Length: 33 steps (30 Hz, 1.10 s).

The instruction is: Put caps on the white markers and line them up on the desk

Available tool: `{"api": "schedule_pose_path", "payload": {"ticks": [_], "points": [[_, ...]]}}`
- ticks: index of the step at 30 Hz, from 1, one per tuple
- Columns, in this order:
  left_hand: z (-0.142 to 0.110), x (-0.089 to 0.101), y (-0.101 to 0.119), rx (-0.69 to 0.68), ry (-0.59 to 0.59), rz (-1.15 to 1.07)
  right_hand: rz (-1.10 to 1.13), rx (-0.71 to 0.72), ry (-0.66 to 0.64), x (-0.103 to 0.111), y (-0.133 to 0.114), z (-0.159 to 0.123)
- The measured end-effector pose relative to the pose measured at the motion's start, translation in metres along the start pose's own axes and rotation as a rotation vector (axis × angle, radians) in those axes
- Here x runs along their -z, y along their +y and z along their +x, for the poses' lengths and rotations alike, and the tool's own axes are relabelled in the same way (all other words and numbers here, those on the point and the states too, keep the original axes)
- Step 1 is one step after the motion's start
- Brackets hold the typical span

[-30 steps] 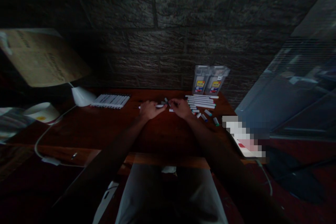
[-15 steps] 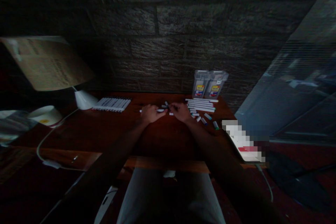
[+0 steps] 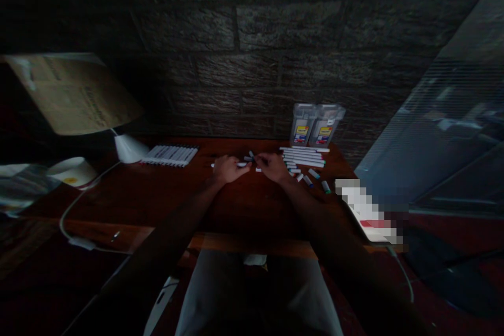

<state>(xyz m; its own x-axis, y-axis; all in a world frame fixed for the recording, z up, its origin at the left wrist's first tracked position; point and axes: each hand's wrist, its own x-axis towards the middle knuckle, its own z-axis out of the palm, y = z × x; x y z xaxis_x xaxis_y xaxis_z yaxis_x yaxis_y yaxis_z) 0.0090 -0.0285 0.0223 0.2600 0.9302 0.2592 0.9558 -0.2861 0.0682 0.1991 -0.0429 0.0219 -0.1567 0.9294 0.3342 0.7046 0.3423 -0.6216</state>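
In the middle of the table, my left hand [image 3: 227, 170] is closed round a white marker [image 3: 241, 165] that lies crosswise, its other end showing past the hand. Close on its right, my right hand [image 3: 274, 168] has its fingers pinched together near the marker's tip; a small dark thing shows at the fingertips, too dim to name. Small marker caps [image 3: 248, 158] lie just behind the hands. Right of my right hand there is a stack of white markers [image 3: 303, 157], with several loose caps [image 3: 314, 173] in front of it.
A neat row of markers [image 3: 171, 155] lies at the left, beside a lamp [image 3: 128, 148] and a paper cup [image 3: 73, 172]. Two clear plastic cases [image 3: 302, 128] stand against the brick wall. A pixelated white object [image 3: 364, 215] sits at the right table edge. A cable [image 3: 63, 215] hangs at the left.
My hands hold nearly the same pose, with the marker still in the left. The whole view has shifted very slightly.
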Motion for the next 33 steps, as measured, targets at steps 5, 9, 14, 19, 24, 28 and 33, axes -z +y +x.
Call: {"api": "schedule_pose_path", "payload": {"ticks": [5,9,14,19,24,28,33], "points": [[0.000,-0.003,-0.002,0.009,0.022,-0.019,0.057,-0.024,0.008,-0.002,0.003,0.000],[0.001,-0.006,-0.004,0.025,0.075,-0.062,0.039,0.030,0.066,-0.003,0.004,0.000],[0.004,-0.007,-0.005,-0.006,0.074,-0.079,0.039,0.038,0.099,-0.002,0.001,-0.002],[0.007,-0.008,-0.007,-0.066,0.055,-0.050,0.055,0.067,0.102,-0.003,-0.003,-0.003],[0.007,-0.010,-0.008,-0.140,0.097,-0.089,0.116,0.049,0.109,-0.006,0.002,0.000],[0.007,-0.011,-0.009,-0.208,0.153,-0.139,0.129,0.067,0.113,-0.006,0.004,0.001],[0.006,-0.010,-0.006,-0.243,0.161,-0.186,0.129,0.031,0.113,0.000,0.003,0.002]]}}
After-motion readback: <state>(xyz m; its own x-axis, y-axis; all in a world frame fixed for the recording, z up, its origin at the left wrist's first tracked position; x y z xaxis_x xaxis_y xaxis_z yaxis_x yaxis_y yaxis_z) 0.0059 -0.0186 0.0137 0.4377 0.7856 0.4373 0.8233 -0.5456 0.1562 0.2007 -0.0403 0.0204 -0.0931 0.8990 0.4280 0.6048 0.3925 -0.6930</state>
